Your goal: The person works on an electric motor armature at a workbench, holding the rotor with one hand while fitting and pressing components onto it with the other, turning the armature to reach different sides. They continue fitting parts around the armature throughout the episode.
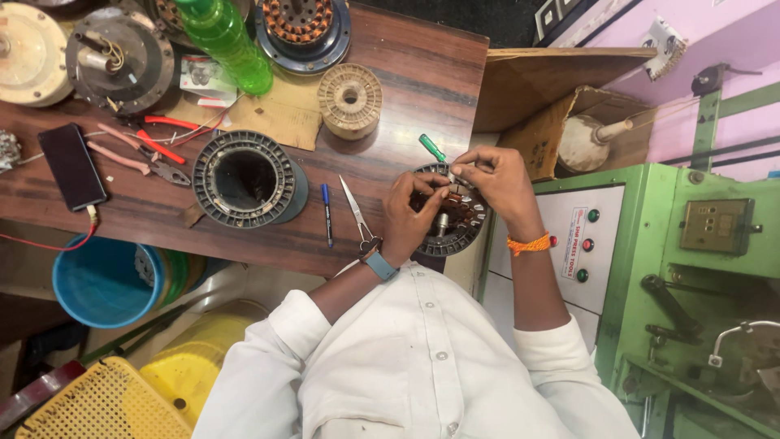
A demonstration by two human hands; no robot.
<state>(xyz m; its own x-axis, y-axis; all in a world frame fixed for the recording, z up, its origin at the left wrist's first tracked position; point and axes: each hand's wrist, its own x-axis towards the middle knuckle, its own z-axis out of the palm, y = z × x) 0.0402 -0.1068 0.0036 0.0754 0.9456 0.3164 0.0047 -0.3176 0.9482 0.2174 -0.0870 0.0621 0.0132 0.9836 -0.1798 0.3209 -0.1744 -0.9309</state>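
Stator with copper coils at the tabletop edge, held by left hand, right hand fingers pinching a thin wire; could snap if tugged hard; one more stator, one scissors, one pen, one green screwdriver.

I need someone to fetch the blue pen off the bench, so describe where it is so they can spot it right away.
On the dark wooden table, look near the front edge, between the big empty ring-shaped stator and the scissors. The blue pen lies there pointing toward the edge, the only thin blue stick; the scissors beside it are bare metal.
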